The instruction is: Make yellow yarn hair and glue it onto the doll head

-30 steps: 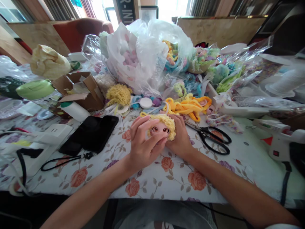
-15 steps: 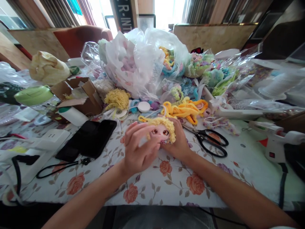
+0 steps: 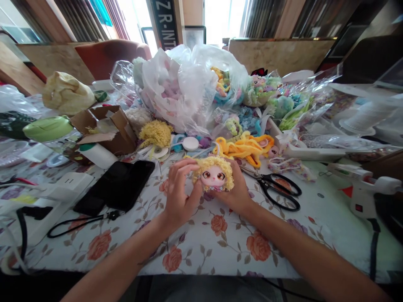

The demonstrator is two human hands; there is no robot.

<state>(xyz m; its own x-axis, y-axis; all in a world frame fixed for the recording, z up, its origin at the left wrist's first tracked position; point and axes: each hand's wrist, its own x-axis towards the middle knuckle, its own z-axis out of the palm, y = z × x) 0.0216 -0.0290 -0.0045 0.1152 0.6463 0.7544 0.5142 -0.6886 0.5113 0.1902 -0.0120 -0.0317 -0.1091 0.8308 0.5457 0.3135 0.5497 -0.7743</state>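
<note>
A small doll's head (image 3: 213,177) with a pale face, big brown eyes and curly yellow hair faces me above the flowered tablecloth (image 3: 201,247). My right hand (image 3: 238,193) is closed round its right side and back, the fingers mostly hidden behind it. At the left side, my left hand (image 3: 181,189) grips the curls between its thumb below and fingers above. Black-handled scissors (image 3: 277,187) lie just right of my right hand, their blades partly hidden. Behind the doll's head is a heap of orange plush yarn (image 3: 244,149).
Two black phones (image 3: 116,186) and a power strip (image 3: 47,201) lie at left. A glue gun (image 3: 362,188) is at right. Across the back are plastic bags (image 3: 189,88), a cardboard box (image 3: 107,132), a yellow curly bundle (image 3: 155,133) and a white tray (image 3: 324,152).
My left hand has moved from in front of the doll's face to its left side, taking hold of the curls there. The face is now uncovered; my right hand stays on it.
</note>
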